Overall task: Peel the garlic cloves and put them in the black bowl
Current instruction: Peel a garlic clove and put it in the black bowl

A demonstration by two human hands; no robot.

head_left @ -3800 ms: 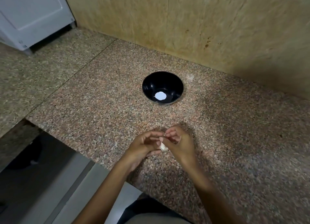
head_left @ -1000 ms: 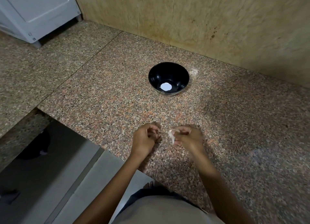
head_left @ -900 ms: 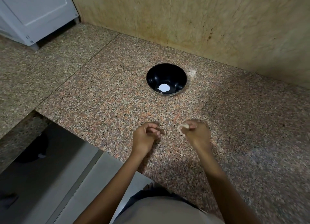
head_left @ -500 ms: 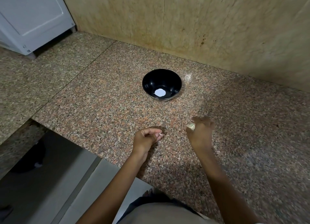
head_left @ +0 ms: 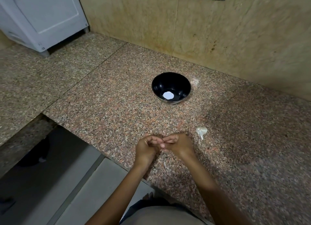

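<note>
The black bowl (head_left: 176, 82) stands on the granite counter, a white round patch at its bottom, no clove visible in it. My left hand (head_left: 147, 148) and my right hand (head_left: 179, 143) meet fingertip to fingertip near the counter's front edge, well in front of the bowl. Both have curled fingers pinching a small garlic clove (head_left: 162, 145), which is almost wholly hidden between them. A pale piece of garlic skin (head_left: 201, 131) lies on the counter just right of my right hand.
The granite counter (head_left: 117, 106) runs back to a beige stone wall. A white appliance (head_left: 45, 17) stands at the back left. The counter's front edge drops to the grey floor at the lower left. A white wall plate sits at the top.
My right hand pulled a piece of skin off, carried it right and left it on the counter. It has come back to my left hand, and both pinch the clove again.
</note>
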